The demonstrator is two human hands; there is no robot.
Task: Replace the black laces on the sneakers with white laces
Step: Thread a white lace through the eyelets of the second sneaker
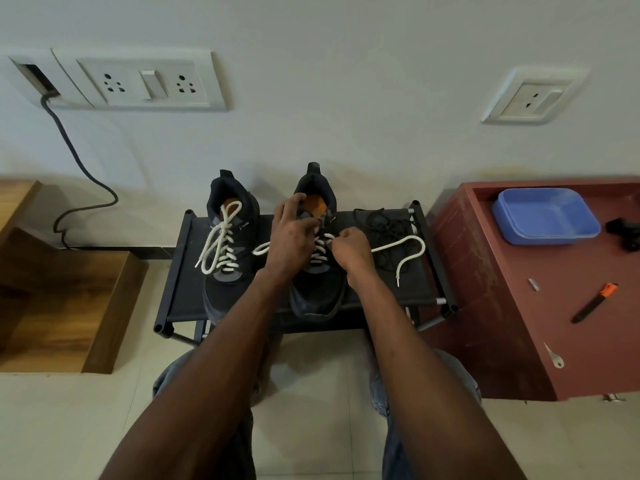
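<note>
White lace (412, 244) pinched in my right hand (349, 249), left hand (292, 233) gripping the right sneaker (317, 289) on the rack (180, 271); should pull each crossing snug, ends even.

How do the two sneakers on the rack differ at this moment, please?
The left sneaker stands untouched, its white lace fully threaded with the ends lying on top. The right sneaker is held by the left hand, and the right hand pinches its trailing white lace. Both are black.
</note>
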